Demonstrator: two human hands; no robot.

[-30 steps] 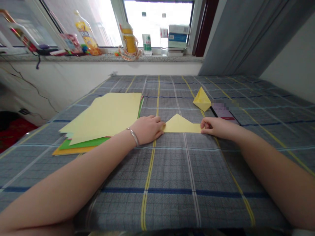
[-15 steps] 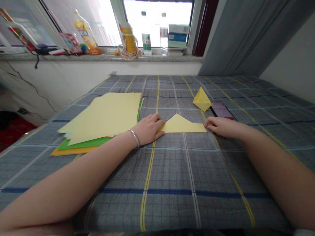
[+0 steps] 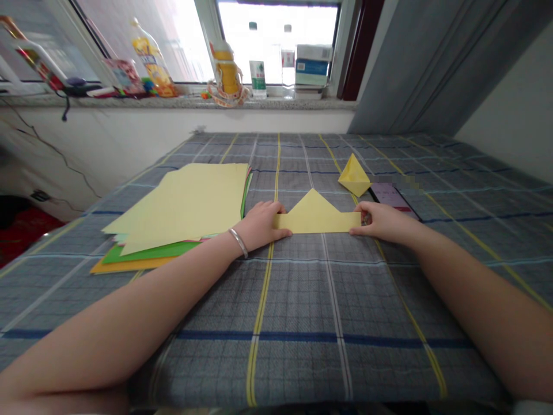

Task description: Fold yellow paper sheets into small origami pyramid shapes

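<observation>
A folded piece of yellow paper [image 3: 317, 218], a long flat strip with a triangular peak along its far edge, is held in front of me. My left hand [image 3: 264, 226], with a silver bangle at the wrist, pinches its left end between thumb and fingers. At the other end my right hand [image 3: 377, 220] has thumb and fingers closed on the strip's right edge. Beyond the right hand stands a finished-looking folded yellow paper shape [image 3: 355, 176], pointed at the top. Left of my left hand lies a stack of coloured paper [image 3: 194, 199], pale yellow on top.
A phone [image 3: 394, 199] lies just behind my right hand. Grey checked cloth [image 3: 298, 323] covers the surface. Along the windowsill [image 3: 173, 102] stand a yellow-labelled bottle [image 3: 153, 60], a yellow flask [image 3: 227, 75], a white-and-green tube [image 3: 258, 79], a clear bottle [image 3: 287, 63] and boxes [image 3: 311, 69].
My right hand has moved slightly left and now grips the strip's right end. The paper's peak has risen higher in view, and my left hand has shifted a little on its end.
</observation>
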